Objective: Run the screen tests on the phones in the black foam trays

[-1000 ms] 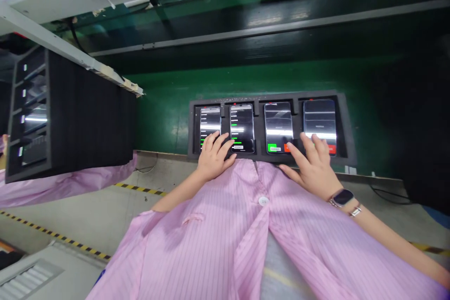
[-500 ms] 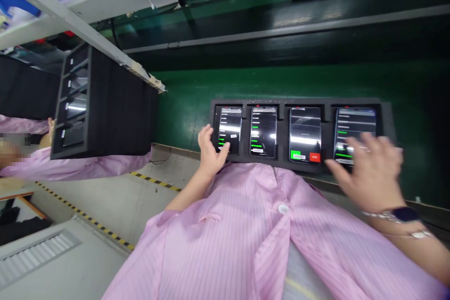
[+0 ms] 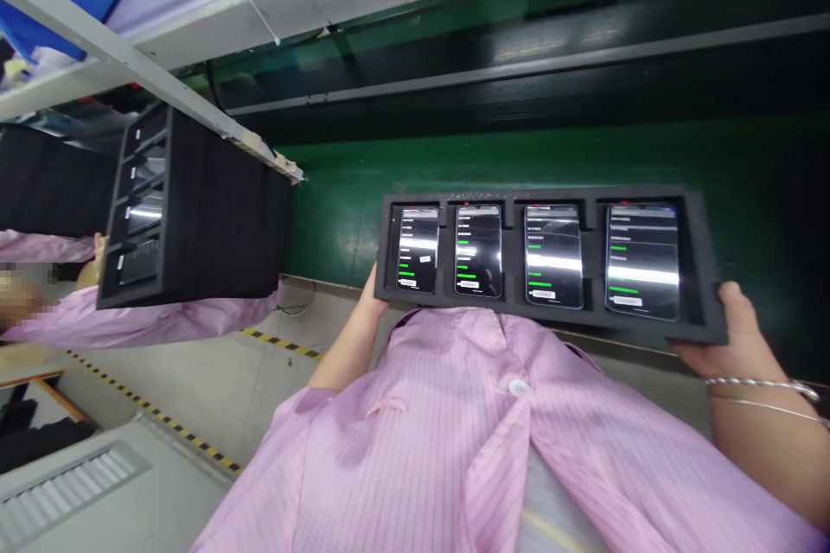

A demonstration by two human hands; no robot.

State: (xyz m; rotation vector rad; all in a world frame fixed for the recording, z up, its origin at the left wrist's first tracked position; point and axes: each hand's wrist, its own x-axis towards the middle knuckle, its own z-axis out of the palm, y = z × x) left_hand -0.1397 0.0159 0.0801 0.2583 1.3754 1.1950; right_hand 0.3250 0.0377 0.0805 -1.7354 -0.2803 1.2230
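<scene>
A long black foam tray [image 3: 454, 304] is in front of my body, near the front edge of the green workbench. Several smartphones lie face up in its slots, among them one at the left end [image 3: 418, 255] and one at the right end [image 3: 641, 255]. Their lit screens show lines of white and green text. My left hand [image 3: 373, 289] grips the tray's left end, most fingers hidden beneath or behind it. Around the right end my right hand [image 3: 743, 328] is closed, thumb up against the side and the other fingers underneath.
Stacked black trays [image 3: 220, 207] with phones in the top one stand to the left, and a co-worker's pink sleeve [image 3: 194, 320] passes below them. A pale shelf frame [image 3: 194, 95] crosses above. The green workbench [image 3: 337, 225] extends behind my tray.
My hands have moved from over the phones to the tray's two ends and taken hold of it. The third phone's red and green buttons have given way to text lines.
</scene>
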